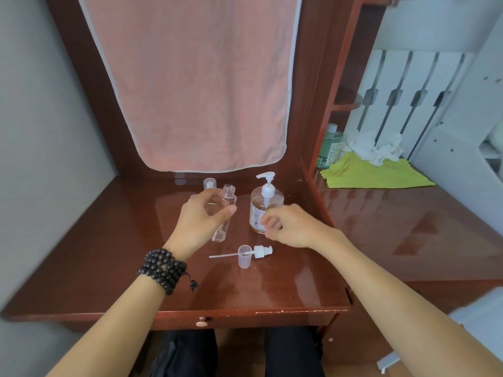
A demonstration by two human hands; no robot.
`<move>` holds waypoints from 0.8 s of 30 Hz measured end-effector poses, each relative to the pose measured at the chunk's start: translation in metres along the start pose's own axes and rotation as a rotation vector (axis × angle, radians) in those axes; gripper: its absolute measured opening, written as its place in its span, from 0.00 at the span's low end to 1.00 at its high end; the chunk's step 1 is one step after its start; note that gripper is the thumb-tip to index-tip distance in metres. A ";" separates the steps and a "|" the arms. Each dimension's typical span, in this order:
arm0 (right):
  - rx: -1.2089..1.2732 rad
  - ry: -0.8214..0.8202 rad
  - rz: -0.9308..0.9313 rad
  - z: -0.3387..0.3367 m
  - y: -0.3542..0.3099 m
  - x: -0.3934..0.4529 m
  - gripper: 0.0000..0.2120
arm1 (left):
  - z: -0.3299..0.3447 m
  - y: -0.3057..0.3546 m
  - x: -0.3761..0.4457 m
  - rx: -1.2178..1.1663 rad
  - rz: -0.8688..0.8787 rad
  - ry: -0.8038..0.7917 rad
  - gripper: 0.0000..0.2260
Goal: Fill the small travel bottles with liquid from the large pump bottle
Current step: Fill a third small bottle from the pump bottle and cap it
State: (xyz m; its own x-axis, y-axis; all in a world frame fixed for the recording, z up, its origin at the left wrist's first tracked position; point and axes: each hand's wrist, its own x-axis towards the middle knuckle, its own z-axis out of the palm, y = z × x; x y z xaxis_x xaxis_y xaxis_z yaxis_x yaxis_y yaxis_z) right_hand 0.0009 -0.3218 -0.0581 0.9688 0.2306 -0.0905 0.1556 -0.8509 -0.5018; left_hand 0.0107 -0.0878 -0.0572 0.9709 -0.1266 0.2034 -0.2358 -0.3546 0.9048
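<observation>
Two hands over the glossy red-brown wooden bench [272, 289], one small bottle uncapped and held.

Left hand [202, 220], dark beaded bracelet [163, 270] at its wrist, grips the clear, empty small travel bottle [224, 210] upright, neck open. Right hand [288, 224] hovers with fingers loosely curled just beside the large clear pump bottle with its white pump head [265, 205], holding nothing I can see. Near the front lie a small white pump top with its long dip tube [258, 251] and a translucent plastic cap [245, 257], touching each other. Behind, a second capped small bottle [209, 184] stands below the hanging pink towel [196, 83].
</observation>
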 end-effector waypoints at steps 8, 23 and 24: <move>0.195 0.499 0.111 -0.066 -0.005 0.039 0.09 | 0.036 0.011 0.033 0.199 0.026 -0.013 0.14; 0.128 0.185 0.314 -0.060 -0.020 0.115 0.14 | 0.056 0.017 0.069 0.314 0.185 -0.013 0.12; 0.128 0.169 0.340 -0.058 -0.019 0.116 0.15 | 0.056 0.016 0.070 0.319 0.195 -0.019 0.12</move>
State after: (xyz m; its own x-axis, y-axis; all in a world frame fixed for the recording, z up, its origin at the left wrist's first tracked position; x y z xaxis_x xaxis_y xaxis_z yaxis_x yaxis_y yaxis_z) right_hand 0.1216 -0.3066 -0.0092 0.9808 -0.1439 -0.1320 -0.1939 -0.7970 -0.5721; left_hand 0.0723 -0.1543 -0.0497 0.9063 -0.2367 0.3503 -0.4203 -0.5927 0.6870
